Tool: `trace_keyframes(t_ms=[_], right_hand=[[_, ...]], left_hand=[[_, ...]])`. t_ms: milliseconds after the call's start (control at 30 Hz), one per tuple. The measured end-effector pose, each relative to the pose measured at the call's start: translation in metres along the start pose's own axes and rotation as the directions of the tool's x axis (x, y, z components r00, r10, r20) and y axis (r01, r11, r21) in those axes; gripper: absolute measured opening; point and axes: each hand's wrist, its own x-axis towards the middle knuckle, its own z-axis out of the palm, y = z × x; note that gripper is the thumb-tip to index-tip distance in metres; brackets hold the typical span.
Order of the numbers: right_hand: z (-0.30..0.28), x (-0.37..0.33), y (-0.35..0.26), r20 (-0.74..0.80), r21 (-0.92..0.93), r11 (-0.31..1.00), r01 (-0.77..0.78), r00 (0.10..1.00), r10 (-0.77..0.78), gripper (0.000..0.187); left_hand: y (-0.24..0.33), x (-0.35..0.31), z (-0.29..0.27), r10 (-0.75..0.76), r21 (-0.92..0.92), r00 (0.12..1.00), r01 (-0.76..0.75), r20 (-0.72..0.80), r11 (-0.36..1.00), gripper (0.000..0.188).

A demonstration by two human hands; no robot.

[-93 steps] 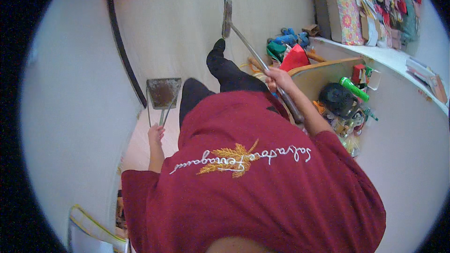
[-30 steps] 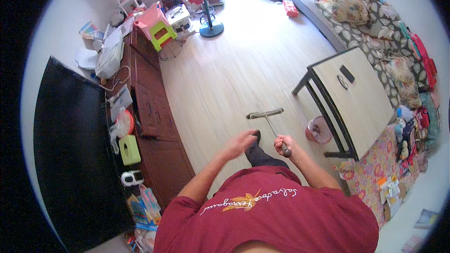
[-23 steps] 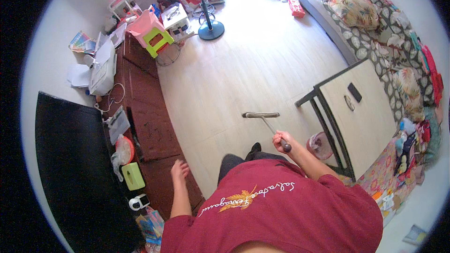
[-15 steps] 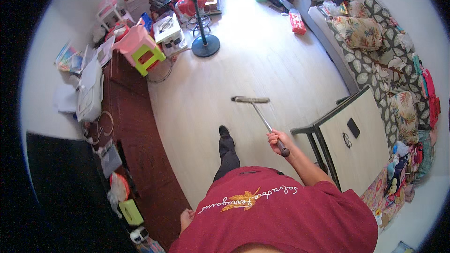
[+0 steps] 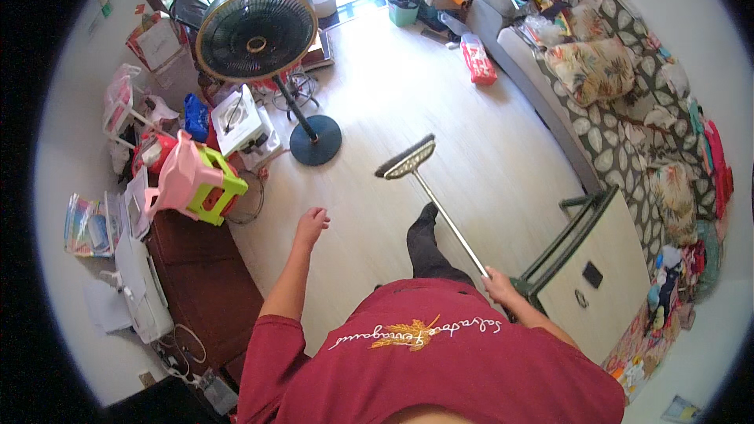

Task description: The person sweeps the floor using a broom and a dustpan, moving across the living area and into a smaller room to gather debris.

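Right hand (image 5: 498,283) grips our broom (image 5: 440,204), left hand (image 5: 311,224) now free, half open, since we stepped toward the far fan (image 5: 259,31).

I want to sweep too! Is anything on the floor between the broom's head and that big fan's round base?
Nothing visible: bare pale wood floor separates the grey-bristled broom head from the standing fan's dark round base. The right hand grips the metal handle.

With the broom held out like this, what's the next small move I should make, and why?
Probably a short pull of the broom back toward your foot. Your right hand alone grips the handle, the head sits out on bare floor near the fan base, and your left hand hangs free, so a one-handed draw looks like the easiest stroke.
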Motion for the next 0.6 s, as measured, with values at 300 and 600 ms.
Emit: trace_keyframes(t_ms=[300, 600], right_hand=[[-0.127, 0.251, -0.120, 0.052, -0.230, 0.944, 0.238, 0.971, -0.232, 0.037], [-0.242, 0.472, -0.373, 0.194, -0.056, 0.998, -0.027, 0.980, 0.037, 0.046]], left_hand=[[0.012, 0.146, 0.058, -0.325, 0.017, 0.935, 0.326, 0.145, 0.945, 0.023], [-0.060, 0.207, 0.060, -0.691, 0.080, 0.721, 0.692, -0.054, 0.717, 0.014]])
